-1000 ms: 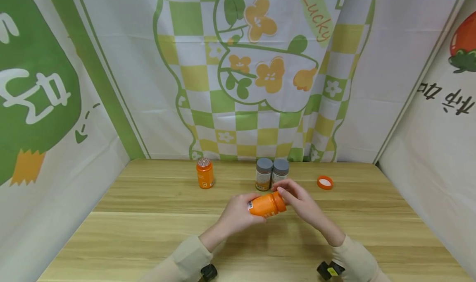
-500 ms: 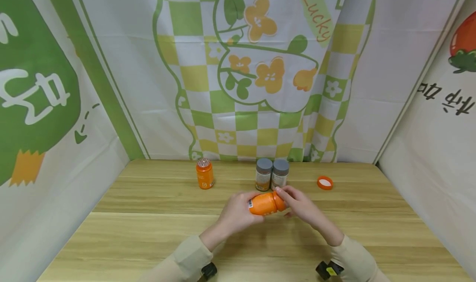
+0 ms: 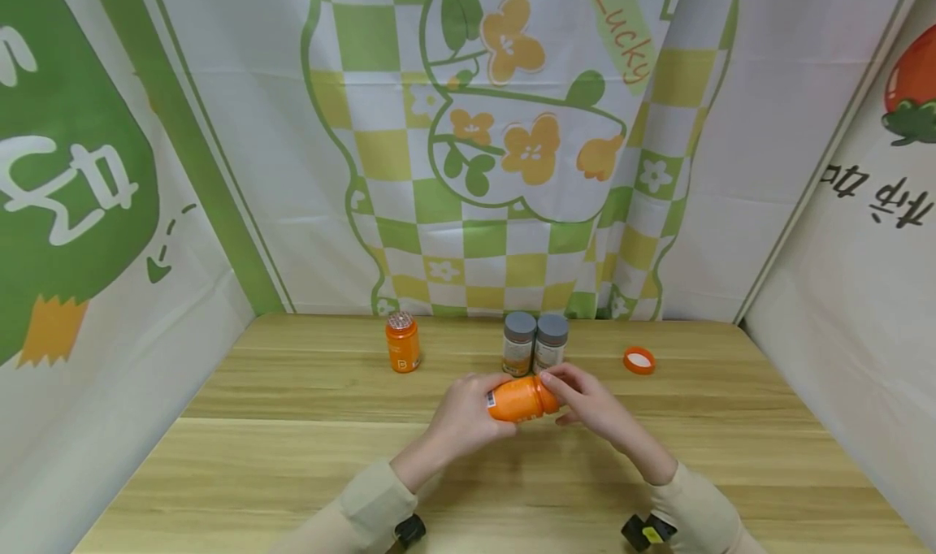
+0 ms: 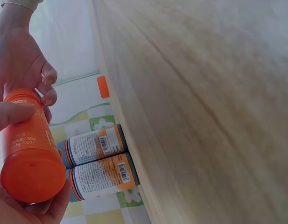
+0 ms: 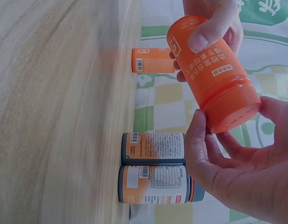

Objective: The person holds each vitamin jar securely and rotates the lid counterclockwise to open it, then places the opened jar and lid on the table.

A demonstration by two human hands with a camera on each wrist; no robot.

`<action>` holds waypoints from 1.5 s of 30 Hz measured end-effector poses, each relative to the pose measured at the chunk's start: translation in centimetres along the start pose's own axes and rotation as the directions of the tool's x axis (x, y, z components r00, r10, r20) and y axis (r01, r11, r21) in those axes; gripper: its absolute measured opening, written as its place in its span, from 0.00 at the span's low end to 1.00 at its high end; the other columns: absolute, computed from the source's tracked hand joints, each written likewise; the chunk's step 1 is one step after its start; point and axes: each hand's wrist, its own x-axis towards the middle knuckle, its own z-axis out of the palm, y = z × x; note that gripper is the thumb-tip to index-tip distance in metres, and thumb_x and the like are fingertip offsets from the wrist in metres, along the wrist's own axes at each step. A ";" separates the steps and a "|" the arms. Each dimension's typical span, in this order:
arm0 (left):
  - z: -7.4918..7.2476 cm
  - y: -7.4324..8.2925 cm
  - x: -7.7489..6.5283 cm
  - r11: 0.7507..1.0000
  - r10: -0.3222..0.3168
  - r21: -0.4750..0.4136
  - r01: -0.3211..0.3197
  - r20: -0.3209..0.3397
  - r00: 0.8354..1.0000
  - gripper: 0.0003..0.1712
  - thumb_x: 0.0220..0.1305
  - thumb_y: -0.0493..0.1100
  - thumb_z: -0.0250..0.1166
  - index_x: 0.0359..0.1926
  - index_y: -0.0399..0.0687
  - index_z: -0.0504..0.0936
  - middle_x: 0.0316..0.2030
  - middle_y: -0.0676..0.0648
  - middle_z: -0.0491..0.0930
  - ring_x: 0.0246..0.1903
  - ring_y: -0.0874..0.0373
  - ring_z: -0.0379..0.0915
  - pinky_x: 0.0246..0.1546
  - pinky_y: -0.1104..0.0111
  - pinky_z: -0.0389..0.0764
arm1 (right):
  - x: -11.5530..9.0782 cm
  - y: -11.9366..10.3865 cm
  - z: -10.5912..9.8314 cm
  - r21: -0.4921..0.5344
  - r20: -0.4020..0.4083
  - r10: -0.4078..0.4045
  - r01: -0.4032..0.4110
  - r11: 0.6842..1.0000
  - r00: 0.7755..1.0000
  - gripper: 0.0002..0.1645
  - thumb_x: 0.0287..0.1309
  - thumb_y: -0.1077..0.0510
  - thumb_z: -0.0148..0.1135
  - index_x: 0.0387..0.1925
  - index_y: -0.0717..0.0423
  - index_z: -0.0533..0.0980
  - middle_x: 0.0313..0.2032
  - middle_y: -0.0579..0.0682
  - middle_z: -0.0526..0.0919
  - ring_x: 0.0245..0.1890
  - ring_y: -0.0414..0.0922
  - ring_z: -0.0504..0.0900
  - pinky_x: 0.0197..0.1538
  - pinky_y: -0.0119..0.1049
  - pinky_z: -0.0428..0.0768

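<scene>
An orange supplement bottle lies tilted sideways above the table, its capped end toward the right. My left hand grips the body, with the thumb along the label in the right wrist view. At the other end, my right hand pinches the ribbed orange cap between thumb and fingers. The left wrist view shows the bottle's round base up close. A second orange bottle stands at the back left, without an orange cap and with a silvery patterned top.
Just behind the hands, two grey-capped bottles stand side by side on the wooden table. A loose orange cap lies inside-up at the back right. Printed cloth hangs along the table's back edge.
My right hand's fingers have shifted from the top of the cap to a hold around it. The bottle has moved slightly left and turned a little; the left hand keeps its grip.
</scene>
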 end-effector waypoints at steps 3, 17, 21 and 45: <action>0.0 0.0 -0.1 1.000 -0.007 0.000 0.007 0.006 1.000 0.31 0.34 0.47 0.75 0.47 0.52 0.82 0.36 0.52 0.83 0.31 0.61 0.69 0.30 0.71 0.69 | -0.1 0.0 0.0 -0.006 0.012 -0.031 0.031 1.000 0.999 0.27 0.67 0.45 0.50 0.55 0.62 0.69 0.52 0.62 0.75 0.42 0.47 0.79 0.41 0.43 0.82; 0.0 -0.1 -0.1 1.000 -0.007 -0.006 0.007 0.006 1.000 0.32 0.34 0.46 0.76 0.49 0.52 0.82 0.37 0.51 0.84 0.31 0.60 0.69 0.31 0.71 0.70 | -0.3 0.2 0.0 -0.025 0.022 -0.110 0.111 0.994 0.994 0.25 0.67 0.48 0.52 0.56 0.62 0.69 0.54 0.63 0.74 0.48 0.50 0.79 0.44 0.41 0.82; 0.0 -0.2 -0.1 1.000 -0.004 -0.001 0.004 0.009 1.000 0.32 0.34 0.46 0.76 0.49 0.52 0.82 0.37 0.51 0.84 0.32 0.60 0.69 0.31 0.70 0.69 | -0.5 0.1 -0.1 -0.039 0.027 -0.129 0.130 0.991 0.991 0.24 0.66 0.49 0.53 0.56 0.61 0.69 0.55 0.64 0.75 0.49 0.52 0.78 0.45 0.41 0.82; 0.0 -0.2 -0.1 1.000 -0.017 -0.022 0.018 0.015 1.000 0.32 0.34 0.46 0.76 0.49 0.53 0.82 0.37 0.52 0.83 0.32 0.61 0.69 0.31 0.70 0.70 | -0.6 0.5 -0.4 -0.060 0.017 -0.338 0.338 0.939 0.941 0.23 0.59 0.60 0.61 0.56 0.62 0.70 0.52 0.60 0.77 0.52 0.54 0.76 0.47 0.33 0.80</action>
